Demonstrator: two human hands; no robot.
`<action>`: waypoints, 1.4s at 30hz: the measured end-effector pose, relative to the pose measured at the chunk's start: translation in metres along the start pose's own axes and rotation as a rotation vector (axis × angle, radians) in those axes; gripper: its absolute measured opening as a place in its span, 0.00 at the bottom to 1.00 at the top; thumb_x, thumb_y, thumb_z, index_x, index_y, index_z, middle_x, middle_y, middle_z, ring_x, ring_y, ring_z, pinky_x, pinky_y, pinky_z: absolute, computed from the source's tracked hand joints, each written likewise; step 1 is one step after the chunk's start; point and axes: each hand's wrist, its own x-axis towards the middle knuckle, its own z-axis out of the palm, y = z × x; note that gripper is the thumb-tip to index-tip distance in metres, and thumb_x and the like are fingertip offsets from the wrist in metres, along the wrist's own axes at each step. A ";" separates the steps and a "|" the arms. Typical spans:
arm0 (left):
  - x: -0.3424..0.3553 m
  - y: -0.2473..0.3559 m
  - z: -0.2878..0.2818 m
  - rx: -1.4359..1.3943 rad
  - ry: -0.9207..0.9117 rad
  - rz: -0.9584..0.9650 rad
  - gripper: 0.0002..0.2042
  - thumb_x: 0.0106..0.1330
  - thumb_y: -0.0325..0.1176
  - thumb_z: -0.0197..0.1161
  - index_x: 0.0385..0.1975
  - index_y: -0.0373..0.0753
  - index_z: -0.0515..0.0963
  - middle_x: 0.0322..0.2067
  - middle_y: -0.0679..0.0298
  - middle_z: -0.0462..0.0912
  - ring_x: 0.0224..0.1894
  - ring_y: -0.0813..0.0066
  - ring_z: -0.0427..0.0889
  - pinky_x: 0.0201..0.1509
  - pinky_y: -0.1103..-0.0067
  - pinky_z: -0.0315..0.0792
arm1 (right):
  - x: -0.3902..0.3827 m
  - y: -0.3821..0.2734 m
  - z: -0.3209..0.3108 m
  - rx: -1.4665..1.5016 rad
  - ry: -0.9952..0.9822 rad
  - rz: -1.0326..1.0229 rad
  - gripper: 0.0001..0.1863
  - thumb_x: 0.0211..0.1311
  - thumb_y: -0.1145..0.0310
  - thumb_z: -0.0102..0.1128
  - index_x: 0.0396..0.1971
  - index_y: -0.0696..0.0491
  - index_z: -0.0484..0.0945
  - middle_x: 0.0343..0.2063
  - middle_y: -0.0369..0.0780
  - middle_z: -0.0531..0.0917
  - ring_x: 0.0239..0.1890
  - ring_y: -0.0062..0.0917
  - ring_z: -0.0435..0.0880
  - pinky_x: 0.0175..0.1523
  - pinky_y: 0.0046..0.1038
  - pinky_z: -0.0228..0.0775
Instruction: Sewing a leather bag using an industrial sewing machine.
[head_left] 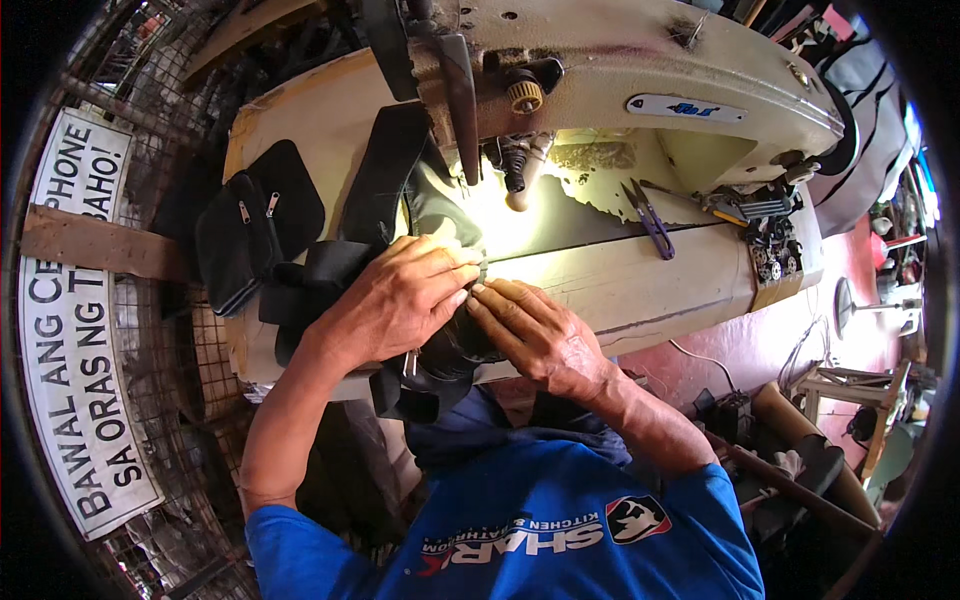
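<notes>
Both hands pinch black fabric at the sewing machine.
The left hand (400,300) and right hand (530,330) meet fingertip to fingertip, closed on the black bag piece (440,350) lying under them on the sewing table (640,280).

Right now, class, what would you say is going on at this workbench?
A person sits at an industrial sewing machine, both hands on a black fabric piece lying on the pale machine table. The left hand presses the material down, and the right hand meets it fingertip to fingertip, pinching a fold near the lit needle area. A black zippered pouch lies to the left, and purple thread snips rest to the right.
</notes>
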 end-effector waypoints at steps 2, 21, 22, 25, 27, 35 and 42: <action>-0.005 -0.005 0.005 0.094 0.019 0.061 0.15 0.61 0.27 0.65 0.48 0.35 0.79 0.46 0.58 0.81 0.51 0.58 0.79 0.59 0.66 0.71 | -0.001 0.001 0.001 -0.008 0.003 -0.004 0.29 0.49 0.67 0.56 0.53 0.65 0.76 0.54 0.51 0.79 0.59 0.41 0.78 0.66 0.39 0.70; -0.011 -0.024 0.017 0.179 -0.044 0.034 0.21 0.67 0.35 0.62 0.58 0.34 0.73 0.61 0.51 0.73 0.68 0.52 0.67 0.74 0.55 0.58 | 0.011 0.012 -0.002 0.009 -0.070 -0.091 0.23 0.47 0.61 0.55 0.42 0.61 0.77 0.51 0.51 0.76 0.63 0.46 0.72 0.70 0.44 0.65; -0.012 -0.025 0.018 0.178 -0.041 0.033 0.22 0.68 0.37 0.61 0.59 0.34 0.72 0.61 0.52 0.72 0.68 0.53 0.67 0.74 0.55 0.57 | 0.011 0.012 -0.002 0.010 -0.073 -0.090 0.23 0.47 0.61 0.55 0.42 0.61 0.77 0.51 0.51 0.76 0.63 0.46 0.72 0.70 0.44 0.65; -0.011 -0.024 0.017 0.182 -0.036 0.023 0.23 0.69 0.39 0.59 0.61 0.34 0.71 0.62 0.52 0.72 0.68 0.53 0.67 0.74 0.55 0.57 | 0.013 0.011 -0.005 0.010 -0.082 -0.108 0.22 0.47 0.62 0.56 0.41 0.61 0.77 0.50 0.51 0.76 0.61 0.46 0.74 0.69 0.44 0.66; -0.011 -0.024 0.019 0.182 -0.035 0.016 0.24 0.69 0.39 0.59 0.61 0.35 0.71 0.63 0.52 0.72 0.68 0.53 0.67 0.74 0.56 0.57 | 0.012 0.008 -0.005 -0.046 -0.075 -0.099 0.21 0.47 0.63 0.57 0.41 0.61 0.77 0.49 0.51 0.77 0.59 0.46 0.75 0.67 0.44 0.68; -0.011 -0.026 0.018 0.141 -0.036 0.001 0.24 0.69 0.39 0.59 0.61 0.34 0.72 0.63 0.50 0.72 0.68 0.52 0.67 0.74 0.57 0.58 | 0.014 0.010 -0.005 0.001 -0.088 -0.090 0.23 0.48 0.64 0.57 0.44 0.63 0.77 0.49 0.51 0.77 0.59 0.46 0.76 0.67 0.44 0.68; -0.003 -0.028 0.014 0.097 0.005 -0.003 0.21 0.68 0.38 0.59 0.57 0.34 0.75 0.60 0.50 0.74 0.66 0.51 0.69 0.73 0.59 0.59 | 0.018 0.016 -0.010 0.003 -0.149 -0.077 0.24 0.51 0.65 0.56 0.48 0.61 0.77 0.52 0.52 0.77 0.61 0.46 0.75 0.68 0.44 0.66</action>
